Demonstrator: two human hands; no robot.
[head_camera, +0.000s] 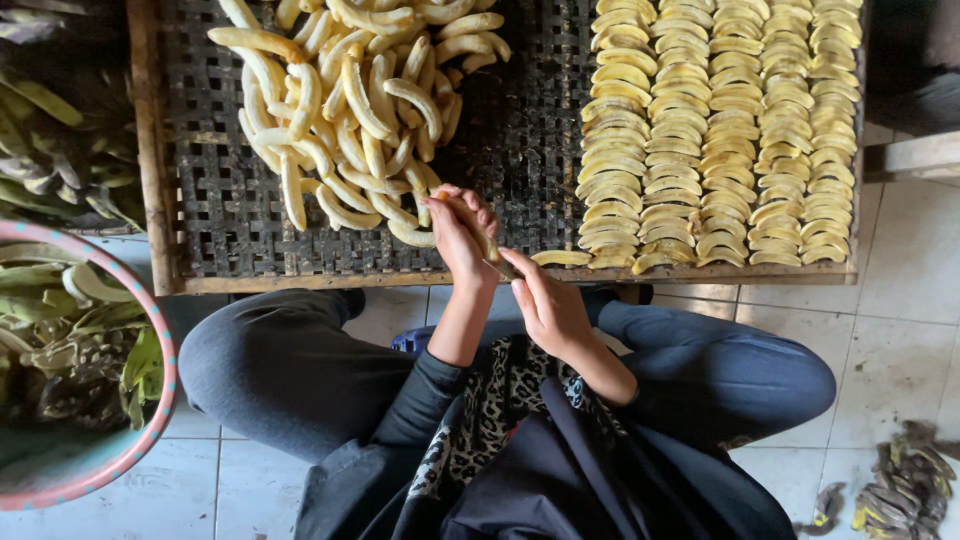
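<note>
My left hand (458, 232) is closed around a peeled pale-yellow banana (484, 236), held upright over the front edge of a dark woven tray (215, 215). My right hand (545, 305) sits just below and to the right of it, fingers touching the banana's lower end; a thin blade seems to lie between them, but I cannot tell for sure. A loose heap of peeled whole bananas (345, 110) lies on the tray behind my left hand. Neat rows of sliced banana halves (715, 130) fill the tray's right side.
The tray has a wooden frame (300, 283) along its front. A pink-rimmed basin (165, 375) with green peels stands at the left, more green peels (60, 150) behind it. Dark peel scraps (900, 490) lie on the white tiled floor at lower right. My knees are under the tray.
</note>
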